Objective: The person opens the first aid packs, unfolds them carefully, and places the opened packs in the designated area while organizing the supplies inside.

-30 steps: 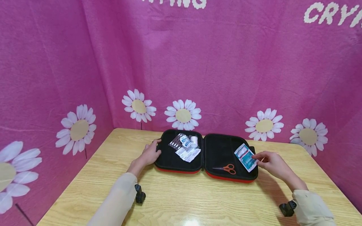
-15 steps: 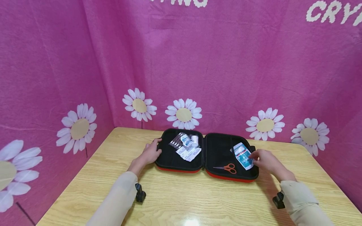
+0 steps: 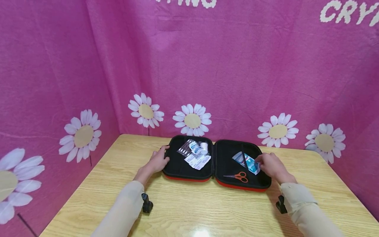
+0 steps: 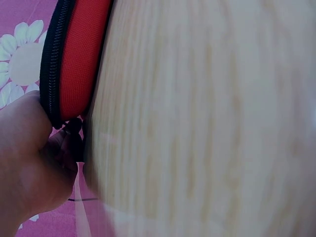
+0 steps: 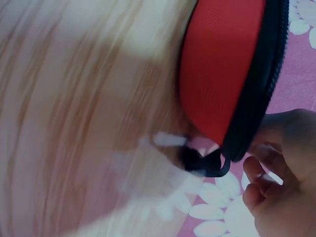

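L hand (image 3: 155, 160): grips outer L rim of open case (image 3: 224, 161); L wrist view shows it at the blk zip edge, red fabric alongside. Case lies flat on wood-grain counter (image 3: 204, 204), blk lining up, red shell below. L half contents, L to R: brown strip pack (image 3: 185, 148) w/ white marks; white-blue sachet (image 3: 195, 147), overlapping pack; white roll (image 3: 203, 147), just beside sachet. White paper packets (image 3: 197, 162) lie in front of these, i.e. nearer the person. Zip spine (image 3: 213, 164) joins both halves. R half contents, L to R: scissors (image 3: 238, 176), orange handles, blades pointing L, near front rim; teal-white packet (image 3: 251, 165), behind scissors, w/ narrow blk strap (image 3: 244, 159) crossing over it. R hand (image 3: 272, 166): pinches R end of teal-white packet; fingertips partly hidden. R wrist view: blk loop (image 5: 207, 168) attached at case end, near R hand. Pink daisy backdrop (image 3: 231, 65) stands behind counter.
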The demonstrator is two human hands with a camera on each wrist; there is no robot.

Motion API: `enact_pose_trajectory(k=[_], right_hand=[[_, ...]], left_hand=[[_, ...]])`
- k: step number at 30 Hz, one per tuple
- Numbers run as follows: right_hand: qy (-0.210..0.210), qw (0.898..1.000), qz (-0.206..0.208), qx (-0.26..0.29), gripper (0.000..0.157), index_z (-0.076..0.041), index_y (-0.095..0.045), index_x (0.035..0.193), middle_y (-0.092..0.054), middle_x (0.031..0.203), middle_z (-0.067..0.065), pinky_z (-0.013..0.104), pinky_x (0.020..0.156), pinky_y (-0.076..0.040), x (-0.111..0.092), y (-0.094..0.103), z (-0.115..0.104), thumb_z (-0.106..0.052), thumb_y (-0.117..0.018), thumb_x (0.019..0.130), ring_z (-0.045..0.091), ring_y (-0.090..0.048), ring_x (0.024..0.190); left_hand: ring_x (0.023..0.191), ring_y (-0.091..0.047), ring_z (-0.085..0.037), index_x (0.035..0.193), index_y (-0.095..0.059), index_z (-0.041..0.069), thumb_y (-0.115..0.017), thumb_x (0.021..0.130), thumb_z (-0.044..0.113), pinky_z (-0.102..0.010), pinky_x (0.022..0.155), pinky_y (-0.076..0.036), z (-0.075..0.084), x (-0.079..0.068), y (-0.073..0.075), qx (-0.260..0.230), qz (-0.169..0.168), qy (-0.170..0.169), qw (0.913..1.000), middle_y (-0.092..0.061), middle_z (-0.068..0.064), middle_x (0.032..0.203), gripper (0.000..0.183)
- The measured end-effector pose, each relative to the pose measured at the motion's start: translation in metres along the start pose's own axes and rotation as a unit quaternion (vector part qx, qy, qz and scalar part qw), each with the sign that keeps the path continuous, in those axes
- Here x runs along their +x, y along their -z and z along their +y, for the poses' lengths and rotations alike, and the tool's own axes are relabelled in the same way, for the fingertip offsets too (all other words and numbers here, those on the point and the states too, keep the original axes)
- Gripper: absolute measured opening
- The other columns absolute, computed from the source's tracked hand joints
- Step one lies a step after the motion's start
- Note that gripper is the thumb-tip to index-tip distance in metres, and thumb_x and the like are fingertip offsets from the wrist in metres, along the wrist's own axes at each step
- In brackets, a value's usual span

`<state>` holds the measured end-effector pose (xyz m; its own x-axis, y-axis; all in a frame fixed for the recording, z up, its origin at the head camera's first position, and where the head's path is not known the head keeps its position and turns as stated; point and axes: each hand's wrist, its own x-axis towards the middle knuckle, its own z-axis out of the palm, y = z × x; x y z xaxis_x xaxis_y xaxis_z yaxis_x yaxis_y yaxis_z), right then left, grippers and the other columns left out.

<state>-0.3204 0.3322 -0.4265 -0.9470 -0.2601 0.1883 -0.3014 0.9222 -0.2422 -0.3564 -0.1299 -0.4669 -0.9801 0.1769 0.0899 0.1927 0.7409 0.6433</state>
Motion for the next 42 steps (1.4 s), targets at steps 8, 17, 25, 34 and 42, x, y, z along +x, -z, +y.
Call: enact_pose_trajectory(k=[8, 17, 25, 34, 42], right_hand=[[-0.03, 0.997, -0.02, 0.069, 0.026, 0.012, -0.069, 0.107, -0.068, 0.099, 0.025, 0.044, 0.076, -0.051, 0.006, -0.004, -0.003, 0.003, -0.06, 0.084, 0.028, -0.056, 0.081], [-0.061, 0.991, -0.032, 0.117, 0.034, 0.013, -0.065, 0.116, -0.065, 0.111, 0.03, 0.052, 0.087, -0.053, 0.005, -0.006, -0.005, 0.008, -0.055, 0.084, 0.033, -0.059, 0.091], [-0.062, 0.989, -0.022, 0.133, 0.031, 0.01, -0.067, 0.113, -0.066, 0.113, 0.029, 0.053, 0.089, -0.051, 0.009, -0.011, -0.009, 0.007, -0.052, 0.086, 0.032, -0.058, 0.092], [-0.086, 0.982, -0.045, 0.164, 0.026, 0.007, -0.067, 0.113, -0.066, 0.106, 0.025, 0.05, 0.088, -0.052, 0.016, -0.017, -0.016, 0.006, -0.056, 0.089, 0.029, -0.058, 0.09], [-0.127, 0.976, -0.017, 0.176, 0.027, 0.011, -0.061, 0.114, -0.065, 0.106, 0.028, 0.045, 0.081, -0.055, 0.016, -0.018, -0.02, 0.003, -0.061, 0.088, 0.032, -0.062, 0.092]], left_hand=[[0.12, -0.041, -0.038, 0.149, -0.038, 0.006, -0.053, 0.097, 0.012, -0.051, 0.104, -0.037, 0.001, -0.001, -0.001, -0.002, 0.004, -0.006, 1.0, -0.052, -0.019, 0.142, 0.054], [0.123, -0.039, -0.036, 0.151, -0.036, 0.008, -0.052, 0.099, 0.015, -0.05, 0.105, -0.037, 0.002, -0.001, 0.0, -0.002, -0.002, 0.005, 1.0, -0.052, -0.018, 0.142, 0.055], [0.123, -0.039, -0.037, 0.15, -0.037, 0.008, -0.053, 0.099, 0.014, -0.05, 0.106, -0.037, 0.003, 0.0, 0.0, -0.005, 0.001, 0.005, 1.0, -0.052, -0.018, 0.141, 0.054], [0.124, -0.039, -0.037, 0.15, -0.037, 0.009, -0.053, 0.099, 0.014, -0.05, 0.106, -0.036, 0.002, -0.001, 0.0, -0.006, 0.001, 0.004, 1.0, -0.052, -0.018, 0.141, 0.054], [0.123, -0.039, -0.037, 0.15, -0.038, 0.008, -0.052, 0.098, 0.014, -0.05, 0.106, -0.036, 0.0, -0.002, 0.0, -0.005, 0.003, 0.004, 1.0, -0.051, -0.018, 0.143, 0.054]])
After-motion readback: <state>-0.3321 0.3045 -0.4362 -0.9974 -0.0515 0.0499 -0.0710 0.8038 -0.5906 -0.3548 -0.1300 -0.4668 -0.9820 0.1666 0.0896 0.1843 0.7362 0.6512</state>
